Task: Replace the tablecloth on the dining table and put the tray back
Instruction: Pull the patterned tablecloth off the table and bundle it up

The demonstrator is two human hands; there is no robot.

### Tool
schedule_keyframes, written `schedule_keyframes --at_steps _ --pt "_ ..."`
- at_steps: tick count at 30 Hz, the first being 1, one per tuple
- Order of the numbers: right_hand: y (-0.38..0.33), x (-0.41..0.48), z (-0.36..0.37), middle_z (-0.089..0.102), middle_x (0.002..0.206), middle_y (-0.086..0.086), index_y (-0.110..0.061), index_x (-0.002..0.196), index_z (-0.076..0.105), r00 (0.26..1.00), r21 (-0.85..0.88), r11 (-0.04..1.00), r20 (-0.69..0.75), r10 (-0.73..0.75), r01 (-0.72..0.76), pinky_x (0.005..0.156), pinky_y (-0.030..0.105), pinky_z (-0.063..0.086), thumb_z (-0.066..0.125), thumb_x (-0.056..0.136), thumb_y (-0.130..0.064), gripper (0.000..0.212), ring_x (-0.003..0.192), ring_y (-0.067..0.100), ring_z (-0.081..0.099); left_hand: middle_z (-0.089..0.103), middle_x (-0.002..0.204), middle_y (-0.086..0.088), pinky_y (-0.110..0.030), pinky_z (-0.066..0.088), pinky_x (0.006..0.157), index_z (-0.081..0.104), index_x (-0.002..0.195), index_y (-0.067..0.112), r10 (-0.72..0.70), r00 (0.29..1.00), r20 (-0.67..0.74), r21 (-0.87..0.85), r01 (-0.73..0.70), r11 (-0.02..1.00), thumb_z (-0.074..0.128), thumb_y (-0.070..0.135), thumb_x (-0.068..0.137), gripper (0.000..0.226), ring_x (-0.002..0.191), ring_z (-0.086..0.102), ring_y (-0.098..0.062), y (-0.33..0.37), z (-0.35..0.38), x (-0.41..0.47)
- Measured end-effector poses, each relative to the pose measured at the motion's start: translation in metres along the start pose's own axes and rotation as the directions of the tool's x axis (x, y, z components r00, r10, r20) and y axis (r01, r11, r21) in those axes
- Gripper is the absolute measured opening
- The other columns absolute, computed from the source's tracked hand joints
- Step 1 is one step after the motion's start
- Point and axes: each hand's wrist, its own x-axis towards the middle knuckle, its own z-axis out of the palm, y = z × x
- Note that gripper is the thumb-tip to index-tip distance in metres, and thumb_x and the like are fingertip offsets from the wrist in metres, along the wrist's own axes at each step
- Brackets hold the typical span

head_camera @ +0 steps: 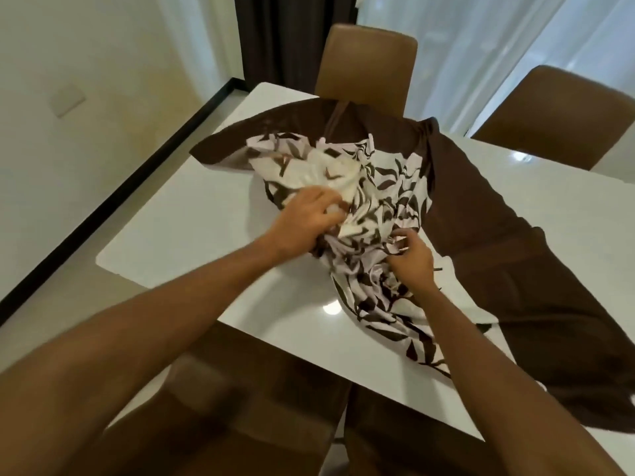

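Pale wall [86, 63] with a switch plate [67, 99] fills the left, and a dark strip runs along the floor beside the glossy white table [192, 228]. Its left half is bare.

The left hand [307, 219] reaches in over that bare part. Its fingers are curled into a bunch of the cloth [388, 201] and grip the white underside where it has turned up.

The cloth lies crumpled across the middle and right of the table. It has a leaf-printed centre inside a wide brown border, and the border trails off the near right edge.

Just right of the bunch, the right hand [412, 261] pinches a few folds between thumb and fingertips. Motion blur hides the exact hold.

Behind stand a dark curtain [275, 36] and one brown chair [366, 63], with a second chair [563, 111] at the far right. No tray shows.

The fabric looks thin, limp and light. It should slide easily on the polished top and will likely collapse wherever it is not held. A grip in the bunched middle only gathers it. To spread it, the hem or two corners of the brown border look like better holds, with the hands well apart. The hanging part may drag the rest toward the near right edge.
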Motion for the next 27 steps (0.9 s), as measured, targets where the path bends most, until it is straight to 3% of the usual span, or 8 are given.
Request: schedule_keyframes --at_steps 4,8,10,12,15,20,23,27 --pt "0.022 0.017 -0.021 0.044 0.15 0.012 -0.026 0.154 0.035 0.999 -0.199 0.98 0.054 0.004 0.007 0.115 0.046 0.036 0.083 0.074 -0.019 0.094 0.139 0.03 0.04 0.055 0.133 -0.014 -0.043 0.044 0.1 0.054 0.135 0.014 -0.192 0.864 0.465 -0.137 0.285 0.949 0.075 0.038 0.079 0.065 0.116 0.055 -0.034 0.018 0.047 -0.122" --pt "0.027 0.036 -0.019 -0.003 0.168 0.019 -0.041 0.161 0.005 0.945 -0.431 0.9 0.266 0.189 -0.059 0.124 0.056 0.01 0.08 0.079 -0.021 0.113 0.155 0.041 -0.002 0.056 0.135 -0.013 -0.037 0.044 0.101 0.053 0.14 0.01 -0.249 0.847 0.469 -0.292 0.415 0.862 0.069 0.036 0.081 0.067 0.119 0.054 -0.028 0.02 0.044 -0.148" --pt "0.024 0.043 -0.01 0.0 0.168 0.018 -0.042 0.16 0.01 0.905 -0.569 0.821 0.329 0.271 -0.039 0.124 0.055 0.011 0.075 0.083 -0.032 0.102 0.154 0.042 0.003 0.058 0.13 -0.015 -0.031 0.041 0.096 0.058 0.135 0.009 -0.257 0.83 0.494 -0.282 0.433 0.856 0.068 0.028 0.079 0.061 0.114 0.054 -0.028 0.016 0.037 -0.136" --pt "0.016 0.043 0.004 0.034 0.156 0.022 -0.025 0.152 0.039 0.924 -0.635 0.77 0.326 0.198 0.059 0.118 0.049 0.028 0.068 0.087 -0.035 0.072 0.144 0.043 0.033 0.058 0.131 -0.017 -0.03 0.038 0.097 0.06 0.134 0.008 -0.288 0.8 0.526 -0.244 0.466 0.85 0.067 0.023 0.077 0.059 0.115 0.054 -0.031 0.014 0.04 -0.13" --pt "-0.003 0.032 0.021 0.065 0.119 0.024 -0.003 0.118 0.066 0.983 -0.514 0.858 0.156 0.102 -0.008 0.094 0.042 0.048 0.059 0.092 -0.016 0.03 0.115 0.043 0.061 0.059 0.128 -0.017 -0.033 0.041 0.098 0.061 0.131 0.007 -0.344 0.781 0.522 -0.242 0.522 0.818 0.065 0.017 0.075 0.057 0.113 0.054 -0.033 0.018 0.052 -0.132" --pt "-0.039 0.013 0.038 0.068 0.129 0.016 -0.009 0.131 0.067 0.963 -0.011 0.966 -0.089 0.255 -0.257 0.103 0.033 0.046 0.058 0.094 -0.005 0.039 0.121 0.035 0.061 0.057 0.125 -0.016 -0.046 0.046 0.096 0.059 0.13 0.005 -0.411 0.768 0.49 -0.241 0.573 0.784 0.056 0.022 0.077 0.056 0.11 0.053 -0.033 0.026 0.064 -0.138" --pt "-0.083 0.005 0.052 0.069 0.13 0.005 -0.013 0.13 0.068 0.96 0.295 0.944 -0.189 0.207 -0.145 0.101 0.019 0.045 0.053 0.092 0.008 0.046 0.121 0.02 0.062 0.057 0.129 -0.013 -0.047 0.047 0.099 0.056 0.134 0.007 -0.46 0.71 0.533 -0.267 0.657 0.704 0.067 0.022 0.076 0.06 0.117 0.055 -0.031 0.02 0.066 -0.135" --pt "-0.131 -0.023 0.071 0.07 0.125 0.001 -0.011 0.126 0.071 0.974 0.342 0.923 -0.198 -0.114 0.178 0.098 0.006 0.042 0.049 0.086 0.016 0.053 0.117 0.004 0.06 0.056 0.137 0.008 -0.027 0.042 0.104 0.049 0.141 0.02 -0.498 0.652 0.571 -0.435 0.755 0.491 0.077 0.031 0.083 0.065 0.124 0.051 -0.007 0.027 0.038 -0.127"
